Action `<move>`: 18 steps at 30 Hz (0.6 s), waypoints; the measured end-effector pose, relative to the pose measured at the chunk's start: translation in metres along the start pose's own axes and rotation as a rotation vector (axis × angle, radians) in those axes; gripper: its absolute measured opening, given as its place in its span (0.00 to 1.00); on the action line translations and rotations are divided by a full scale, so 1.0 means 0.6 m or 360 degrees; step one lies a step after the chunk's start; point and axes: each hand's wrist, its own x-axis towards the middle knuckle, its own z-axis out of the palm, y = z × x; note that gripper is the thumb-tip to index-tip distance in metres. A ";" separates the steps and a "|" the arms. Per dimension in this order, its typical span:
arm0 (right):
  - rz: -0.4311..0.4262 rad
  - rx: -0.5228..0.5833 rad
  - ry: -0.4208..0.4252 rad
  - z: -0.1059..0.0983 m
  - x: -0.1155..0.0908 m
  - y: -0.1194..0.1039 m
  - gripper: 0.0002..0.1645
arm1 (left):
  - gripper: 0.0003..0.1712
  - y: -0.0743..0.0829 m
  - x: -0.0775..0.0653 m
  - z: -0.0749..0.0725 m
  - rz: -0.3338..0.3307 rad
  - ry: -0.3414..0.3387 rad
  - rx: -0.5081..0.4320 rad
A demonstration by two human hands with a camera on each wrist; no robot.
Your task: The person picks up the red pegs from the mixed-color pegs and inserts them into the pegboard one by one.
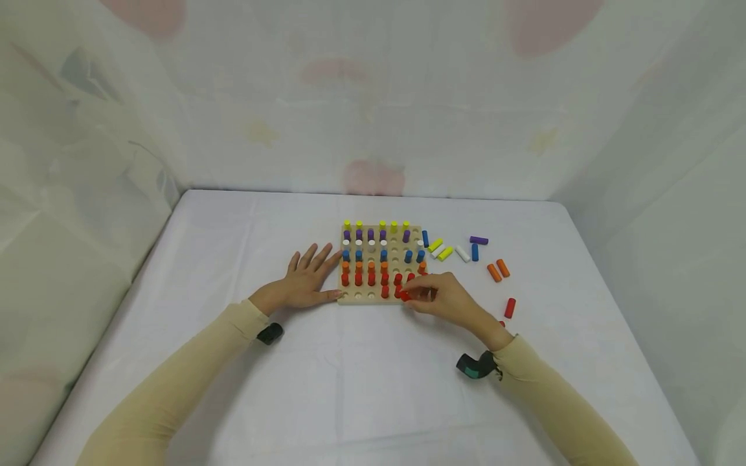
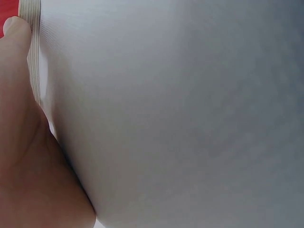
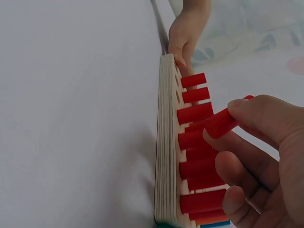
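Observation:
A wooden pegboard [image 1: 364, 299] lies on the table with rows of yellow, purple, white, blue, orange and red pegs standing in it. My right hand [image 1: 447, 299] pinches a red peg [image 3: 221, 124] between thumb and index finger at the board's front right. In the right wrist view that peg is tilted, close to the tops of the standing red pegs [image 3: 195, 140]. With fingers spread, my left hand [image 1: 304, 283] rests at the board's left side, its thumb touching the front left corner. Only part of the left hand and a strip of board edge show in the left wrist view.
Loose pegs lie right of the board: yellow [image 1: 445, 254], white [image 1: 462, 253], blue [image 1: 474, 252], purple [image 1: 479, 240], orange [image 1: 494, 272] and red [image 1: 509, 307]. Another red peg [image 1: 502, 323] is partly hidden by the right wrist. A white cloth [image 1: 350, 388] covers the table.

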 end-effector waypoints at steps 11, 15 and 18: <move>-0.0119 0.0034 0.0068 0.018 0.025 -0.022 0.13 | 0.54 0.002 0.000 0.000 -0.0009 0.0003 0.0013; -0.0131 0.0038 0.0112 0.025 0.035 -0.028 0.13 | 0.54 0.003 -0.001 0.000 -0.0014 0.0002 0.0011; -0.0109 0.0029 0.0153 0.028 0.041 -0.034 0.12 | 0.54 0.003 -0.001 -0.001 -0.0014 0.0003 0.0005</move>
